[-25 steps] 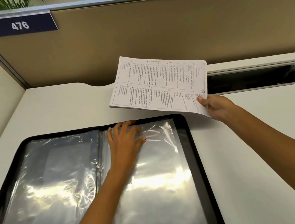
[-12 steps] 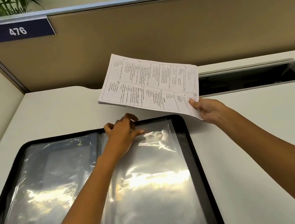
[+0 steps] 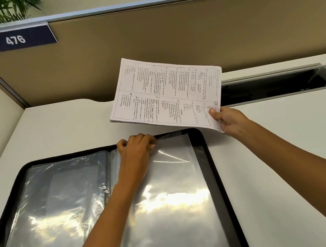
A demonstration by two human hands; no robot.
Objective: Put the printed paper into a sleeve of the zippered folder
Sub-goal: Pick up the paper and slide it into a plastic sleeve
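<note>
The black zippered folder (image 3: 209,158) lies open on the white desk, showing shiny clear plastic sleeves (image 3: 172,208) on both halves. My left hand (image 3: 136,149) pinches the top edge of the right-hand sleeve near the folder's spine. My right hand (image 3: 230,121) holds the printed paper (image 3: 165,94) by its near right corner. The sheet hovers in the air, tilted, just beyond the folder's top edge.
A tan partition wall (image 3: 186,38) with a blue "476" plate (image 3: 14,40) closes off the back of the desk. An open cable slot (image 3: 277,85) is sunk in the desk at the right. Bare white desk (image 3: 285,167) lies right of the folder.
My left hand slid up from lying flat on the right sleeve to gripping its top edge. The paper moved a little left, closer to the folder's top.
</note>
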